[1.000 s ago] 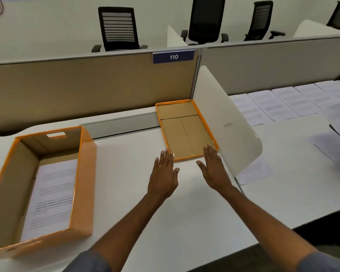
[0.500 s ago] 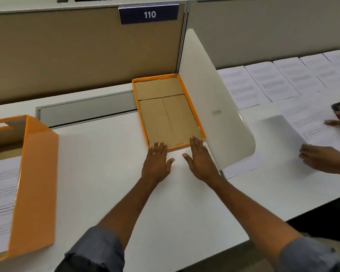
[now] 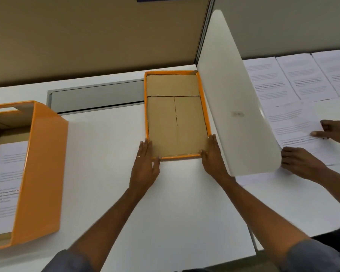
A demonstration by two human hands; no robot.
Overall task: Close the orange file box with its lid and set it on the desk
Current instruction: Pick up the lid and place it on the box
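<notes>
The orange file box (image 3: 41,173) stands open at the left edge of the white desk (image 3: 175,203), with a printed sheet (image 3: 6,183) lying inside it. Its orange lid (image 3: 175,122) lies upside down at the back middle, brown cardboard inside facing up, against the white divider. My left hand (image 3: 145,163) lies flat at the lid's near left corner, fingers along the side rim and thumb by the front rim. At the near right corner my right hand (image 3: 212,156) touches the rim in the same way. The lid still rests on the desk.
A white curved divider (image 3: 234,105) stands just right of the lid. Beyond it another person's hands (image 3: 300,163) handle printed sheets (image 3: 302,75) laid in rows. A tan partition wall (image 3: 86,36) closes the back, with a grey cable cover (image 3: 96,97) at its foot.
My view has dropped and moved closer. Both hands slid forward and apart, from in front of the lid to its two near corners. The other person's hands came into view.
</notes>
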